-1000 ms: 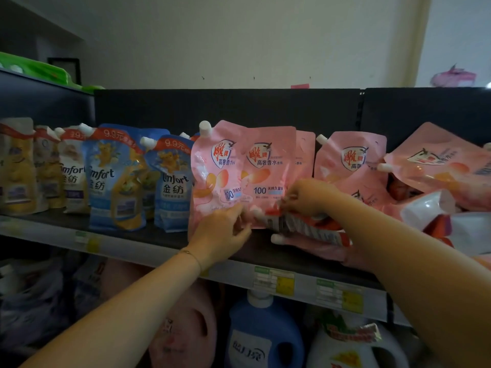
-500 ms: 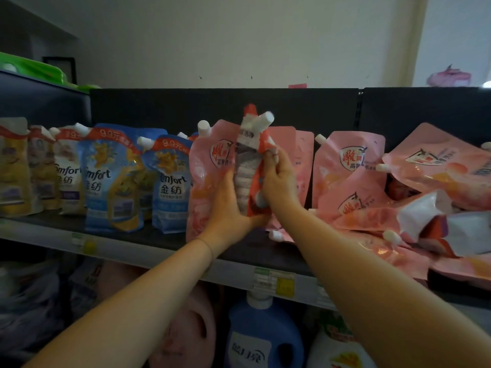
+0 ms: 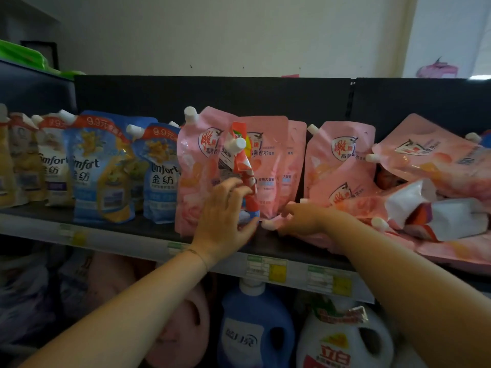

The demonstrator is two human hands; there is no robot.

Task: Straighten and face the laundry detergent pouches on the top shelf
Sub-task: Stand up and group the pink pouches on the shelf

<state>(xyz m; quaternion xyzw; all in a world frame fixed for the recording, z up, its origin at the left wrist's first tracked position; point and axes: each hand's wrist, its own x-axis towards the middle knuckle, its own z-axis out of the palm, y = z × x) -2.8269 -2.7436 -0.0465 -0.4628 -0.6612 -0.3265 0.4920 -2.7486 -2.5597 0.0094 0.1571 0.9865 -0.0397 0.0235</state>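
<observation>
As seen from the head camera, the top shelf [image 3: 125,241] is filled with spouted refill pouches set against a dark back panel [image 3: 239,94]. A red pouch [image 3: 240,166] is held upright and edge-on at the shelf's front, its white cap turned to the right. Its lower part is grasped by the left hand [image 3: 225,216], with fingers and thumb curled round it. The fronts of the standing pink pouches [image 3: 268,160] directly behind are partly hidden by it. The right hand [image 3: 305,217] is laid on a flat-lying pink pouch [image 3: 305,239] just beside a white cap [image 3: 268,224]; whether that pouch is gripped or only touched cannot be told. Further right, a tumbled heap [image 3: 425,160] of pink pouches is seen, with a white and orange pouch [image 3: 446,216] lying across it. To the left, blue Comfort pouches [image 3: 101,168] are stood in a row, with yellowish ones [image 3: 24,160] beyond them. Price labels [image 3: 267,269] are fixed to the shelf's front rail. Below, a blue bottle [image 3: 255,330] is stood beside a white bottle [image 3: 342,349], which is partly covered by the right forearm.
</observation>
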